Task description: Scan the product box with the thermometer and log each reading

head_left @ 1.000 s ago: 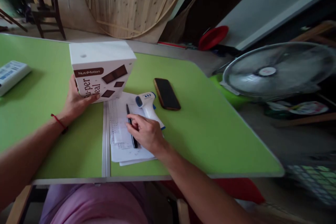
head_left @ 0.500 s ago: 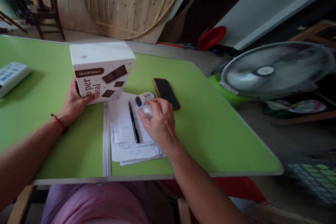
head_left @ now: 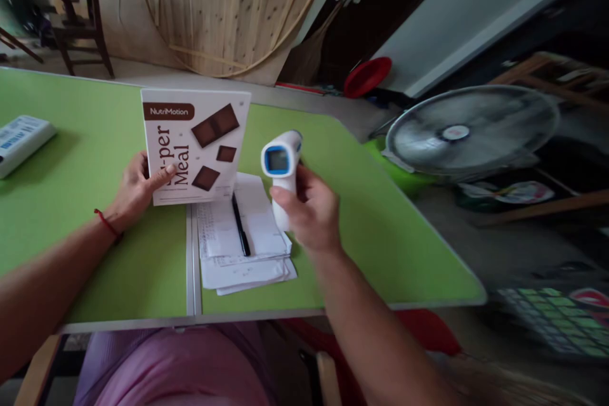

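Observation:
My left hand (head_left: 137,187) grips a white box (head_left: 166,187) by its lower left side, thumb across the front. Brown bars and the word NutriMotion are printed on the face turned toward me. In my right hand (head_left: 316,209) is a white and blue infrared thermometer (head_left: 280,171), held upright by its handle with its small grey screen facing me. A black pen (head_left: 241,228) lies on a stack of written papers (head_left: 252,271) between my hands. The phone seen earlier is hidden behind my right hand and the thermometer.
The green table (head_left: 380,254) has a metal seam left of the papers. A white carton (head_left: 23,143) lies at its far left. Beyond the right edge stands a large fan (head_left: 457,133). A wooden chair (head_left: 78,25) is at the back left, with a red basin (head_left: 368,76) on the floor.
My right hand has lifted the thermometer off the papers and turned it upright, screen toward me. The box has tipped so that its front faces me and its top no longer shows.

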Demonstrator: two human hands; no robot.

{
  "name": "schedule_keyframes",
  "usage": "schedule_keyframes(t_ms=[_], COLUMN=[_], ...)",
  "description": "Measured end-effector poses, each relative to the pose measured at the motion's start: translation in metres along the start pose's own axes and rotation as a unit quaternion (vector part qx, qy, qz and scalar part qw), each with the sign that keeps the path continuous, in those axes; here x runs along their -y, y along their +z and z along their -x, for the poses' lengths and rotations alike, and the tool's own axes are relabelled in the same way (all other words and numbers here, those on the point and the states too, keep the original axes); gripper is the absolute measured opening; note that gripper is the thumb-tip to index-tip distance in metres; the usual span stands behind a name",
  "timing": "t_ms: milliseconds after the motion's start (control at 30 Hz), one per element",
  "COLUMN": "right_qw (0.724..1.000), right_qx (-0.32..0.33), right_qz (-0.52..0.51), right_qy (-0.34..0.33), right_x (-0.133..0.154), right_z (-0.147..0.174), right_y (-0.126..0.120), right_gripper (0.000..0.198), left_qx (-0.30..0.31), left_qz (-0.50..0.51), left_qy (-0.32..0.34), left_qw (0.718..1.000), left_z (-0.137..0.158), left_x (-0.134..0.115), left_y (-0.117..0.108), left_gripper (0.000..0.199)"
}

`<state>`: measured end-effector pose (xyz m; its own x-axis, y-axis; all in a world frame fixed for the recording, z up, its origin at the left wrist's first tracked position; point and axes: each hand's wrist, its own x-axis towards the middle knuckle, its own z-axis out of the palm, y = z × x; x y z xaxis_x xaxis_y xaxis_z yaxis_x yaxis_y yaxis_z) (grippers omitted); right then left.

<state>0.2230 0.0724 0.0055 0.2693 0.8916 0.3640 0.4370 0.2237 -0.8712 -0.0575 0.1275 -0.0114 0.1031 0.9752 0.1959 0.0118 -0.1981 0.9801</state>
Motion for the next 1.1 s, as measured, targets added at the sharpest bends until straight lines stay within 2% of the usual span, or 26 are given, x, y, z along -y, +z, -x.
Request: schedule_keyframes(t_ms=[67,167,267,333,533,800,1100], right_qw=[0.987,0.944,0.911,0.903,0.932,0.917,0.929], right_qx=[0.069,0.177,0.198,0.191,0.135,0.1,0.105], right_qz=[-0.143,-0.268,-0.343,-0.364,-0.313,-0.348,-0.321], right_qy=[0.029,0.081,0.117,0.127,0.122,0.169,0.151], right_x=[0.031,0.068,0.08,0.076,0.056,0.062,0.063], right_z=[0.007,0.021,0.03,0.032,0.034,0.036,0.032], right_y=[0.003,0.017,0.038,0.05,0.069,0.074,0.074], right_gripper=[0.033,0.027,0.024,0.025,0.029,0.025,0.027], left_qx=[0.03,0.063,0.091,0.102,0.124,0.126,0.138], left_qz=[0.018,0.026,0.031,0.034,0.025,0.026,0.023], left_qy=[-0.006,-0.008,-0.017,-0.018,-0.002,-0.008,-0.003], left_qw=[0.999,0.998,0.995,0.994,0.992,0.992,0.99], left_z=[0.003,0.005,0.005,0.005,0.002,0.001,0.001], left_x=[0.003,0.008,0.009,0.006,-0.007,-0.014,-0.012], left_y=[0.001,0.002,0.003,0.003,0.005,0.004,0.002], left_gripper=[0.061,0.059,0.055,0.054,0.055,0.063,0.06])
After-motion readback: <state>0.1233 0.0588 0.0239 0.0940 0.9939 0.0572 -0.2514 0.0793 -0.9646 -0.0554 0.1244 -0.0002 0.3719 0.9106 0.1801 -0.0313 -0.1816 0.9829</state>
